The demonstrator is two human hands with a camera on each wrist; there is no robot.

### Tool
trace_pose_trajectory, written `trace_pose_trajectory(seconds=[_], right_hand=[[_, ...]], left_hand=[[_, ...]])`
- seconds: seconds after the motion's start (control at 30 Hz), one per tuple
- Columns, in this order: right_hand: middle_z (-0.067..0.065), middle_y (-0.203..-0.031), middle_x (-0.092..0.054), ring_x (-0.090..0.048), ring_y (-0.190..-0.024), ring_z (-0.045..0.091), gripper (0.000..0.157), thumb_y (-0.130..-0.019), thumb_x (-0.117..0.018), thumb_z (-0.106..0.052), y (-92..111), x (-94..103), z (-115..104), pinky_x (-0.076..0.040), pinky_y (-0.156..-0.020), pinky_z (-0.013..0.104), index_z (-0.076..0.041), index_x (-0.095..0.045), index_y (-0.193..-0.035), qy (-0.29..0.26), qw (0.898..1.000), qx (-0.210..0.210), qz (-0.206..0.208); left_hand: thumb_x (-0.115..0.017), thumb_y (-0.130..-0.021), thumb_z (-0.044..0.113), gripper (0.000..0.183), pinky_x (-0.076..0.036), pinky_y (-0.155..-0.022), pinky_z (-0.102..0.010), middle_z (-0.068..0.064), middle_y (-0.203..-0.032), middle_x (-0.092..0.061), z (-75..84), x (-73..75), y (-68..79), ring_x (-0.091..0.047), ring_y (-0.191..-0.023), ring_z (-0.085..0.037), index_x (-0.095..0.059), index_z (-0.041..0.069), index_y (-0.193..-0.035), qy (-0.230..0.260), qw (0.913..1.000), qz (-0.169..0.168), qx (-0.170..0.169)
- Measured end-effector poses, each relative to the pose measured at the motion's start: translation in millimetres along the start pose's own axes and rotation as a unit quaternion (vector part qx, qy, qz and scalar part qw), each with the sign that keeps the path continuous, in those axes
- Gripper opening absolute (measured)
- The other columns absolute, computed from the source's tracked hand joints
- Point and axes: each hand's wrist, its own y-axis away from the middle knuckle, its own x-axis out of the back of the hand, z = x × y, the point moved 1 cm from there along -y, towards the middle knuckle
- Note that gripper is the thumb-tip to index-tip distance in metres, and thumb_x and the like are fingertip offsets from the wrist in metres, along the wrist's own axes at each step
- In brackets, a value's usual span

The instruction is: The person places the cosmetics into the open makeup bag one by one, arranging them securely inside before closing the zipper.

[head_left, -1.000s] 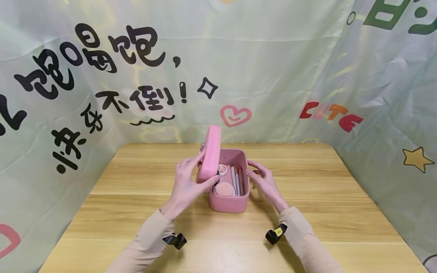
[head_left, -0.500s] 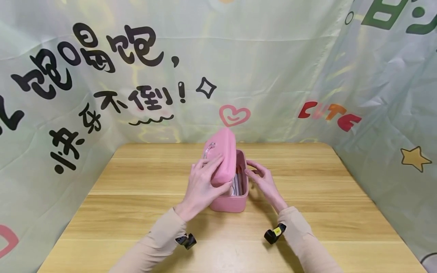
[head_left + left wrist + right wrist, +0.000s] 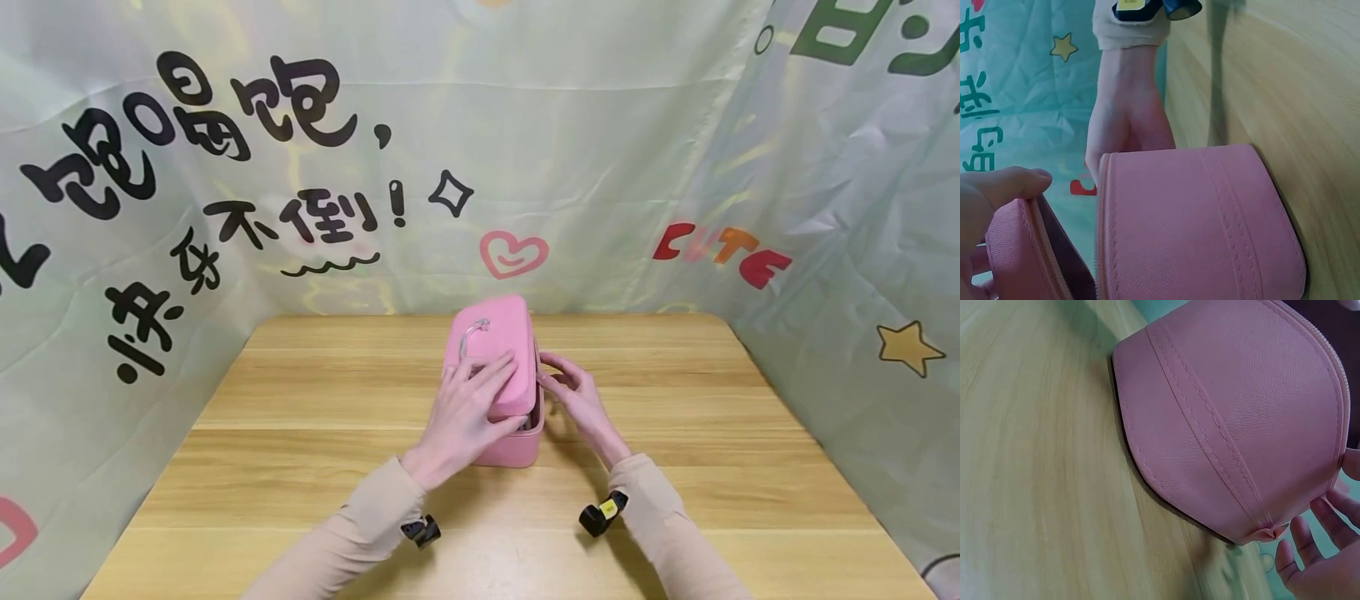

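At centre frame on the wooden table point(image 3: 300, 433), the pink case point(image 3: 510, 450) is nearly closed: its lid point(image 3: 495, 350), upright a second ago, now lies almost down under the left hand point(image 3: 465, 412), whose straight fingers press it; the right hand point(image 3: 573, 396), loosely curled, touches the case's side.

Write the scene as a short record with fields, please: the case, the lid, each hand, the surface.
case: pink case, standing on the table
lid: pink lid, tilted low over the case, with a narrow gap on the right side
handle: clear handle on top of the lid
left hand: left hand lies on the lid, fingers spread, thumb at its front edge
right hand: right hand by the right side of the case, fingers loosely curled; contact unclear
surface: wooden table
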Motion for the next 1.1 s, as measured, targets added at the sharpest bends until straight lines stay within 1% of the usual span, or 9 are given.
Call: trace_pose_trajectory(seconds=[0.13, 0.37, 0.6, 0.7, 0.87, 0.9, 1.0, 1.03, 1.1], right_hand=[[-0.02, -0.108, -0.064, -0.06, -0.087, 0.001, 0.046, -0.098, -0.063, -0.011, 0.5, -0.8, 0.6, -0.052, -0.066, 0.026, -0.001, -0.054, -0.142, 0.002, 1.0, 0.001, -0.001], [-0.021, -0.112, -0.063, -0.059, -0.091, -0.001, 0.046, -0.1, -0.061, -0.013, 0.7, -0.5, 2.4, -0.049, -0.073, 0.025, -0.002, -0.053, -0.144, -0.003, 1.0, -0.005, -0.002], [-0.018, -0.118, -0.062, -0.059, -0.09, 0.0, 0.046, -0.1, -0.059, -0.013, 0.8, 0.1, 3.1, -0.049, -0.076, 0.027, -0.001, -0.052, -0.144, -0.009, 1.0, -0.001, -0.006], [-0.011, -0.125, -0.061, -0.059, -0.092, -0.001, 0.045, -0.1, -0.059, -0.011, 0.8, 0.0, 3.4, -0.049, -0.077, 0.028, -0.001, -0.052, -0.144, -0.005, 1.0, -0.001, -0.004], [0.009, -0.143, -0.056, -0.059, -0.093, -0.002, 0.046, -0.1, -0.056, -0.007, 1.2, -0.8, 3.1, -0.048, -0.078, 0.028, -0.001, -0.051, -0.145, -0.003, 1.0, 0.0, 0.002], [0.012, -0.144, -0.055, -0.059, -0.092, -0.002, 0.046, -0.1, -0.056, -0.006, 1.4, -1.0, 3.0, -0.048, -0.078, 0.028, -0.001, -0.051, -0.145, -0.004, 1.0, 0.0, 0.003], [0.011, -0.144, -0.055, -0.059, -0.093, -0.003, 0.046, -0.1, -0.055, -0.006, 2.0, -1.4, 3.1, -0.048, -0.078, 0.027, -0.001, -0.051, -0.145, -0.005, 1.0, -0.001, 0.006], [0.01, -0.144, -0.056, -0.059, -0.093, -0.003, 0.046, -0.1, -0.055, -0.006, 2.3, -1.6, 3.3, -0.048, -0.078, 0.028, -0.001, -0.051, -0.145, -0.005, 1.0, -0.001, 0.008], [0.006, -0.142, -0.058, -0.06, -0.094, -0.003, 0.045, -0.1, -0.056, -0.008, 2.9, -1.9, 3.8, -0.048, -0.079, 0.028, -0.002, -0.052, -0.145, -0.004, 1.0, 0.0, 0.012]], left_hand=[[-0.086, -0.076, 0.042, 0.074, -0.041, -0.094, -0.037, 0.002, -0.145, -0.061, 1.5, -4.1, 1.3, -0.053, -0.118, -0.018, -0.061, 0.014, -0.14, -0.027, 0.9995, -0.009, -0.011], [-0.083, -0.079, 0.045, 0.074, -0.04, -0.096, -0.036, 0.003, -0.143, -0.062, 2.3, -11.8, 4.0, -0.053, -0.118, -0.017, -0.059, 0.014, -0.142, -0.052, 0.9979, -0.017, -0.035], [-0.083, -0.08, 0.043, 0.069, -0.04, -0.095, -0.034, 0.003, -0.141, -0.064, 4.3, -17.5, 6.7, -0.055, -0.118, -0.017, -0.062, 0.014, -0.139, -0.073, 0.9959, -0.008, -0.052], [-0.082, -0.08, 0.044, 0.068, -0.04, -0.097, -0.034, 0.004, -0.142, -0.063, 5.5, -19.2, 7.9, -0.055, -0.118, -0.016, -0.062, 0.015, -0.138, -0.087, 0.9946, -0.01, -0.056], [-0.081, -0.08, 0.046, 0.066, -0.038, -0.1, -0.035, 0.006, -0.143, -0.062, 5.5, -22.1, 10.2, -0.055, -0.121, -0.014, -0.063, 0.017, -0.137, -0.116, 0.991, -0.012, -0.067], [-0.081, -0.081, 0.046, 0.066, -0.038, -0.1, -0.036, 0.006, -0.143, -0.062, 5.2, -22.2, 10.9, -0.055, -0.121, -0.013, -0.063, 0.018, -0.137, -0.117, 0.9906, -0.014, -0.069], [-0.081, -0.08, 0.045, 0.065, -0.037, -0.1, -0.036, 0.007, -0.144, -0.061, 1.7, -21.9, 13.9, -0.055, -0.124, -0.013, -0.064, 0.019, -0.137, -0.107, 0.991, -0.006, -0.08], [-0.082, -0.08, 0.045, 0.065, -0.037, -0.101, -0.037, 0.007, -0.144, -0.061, -0.2, -21.4, 15.1, -0.055, -0.125, -0.013, -0.064, 0.019, -0.137, -0.094, 0.992, 0.002, -0.085], [-0.083, -0.079, 0.044, 0.066, -0.037, -0.103, -0.039, 0.005, -0.143, -0.061, -5.0, -19.3, 17.4, -0.055, -0.127, -0.015, -0.064, 0.018, -0.136, -0.048, 0.9947, 0.025, -0.087]])
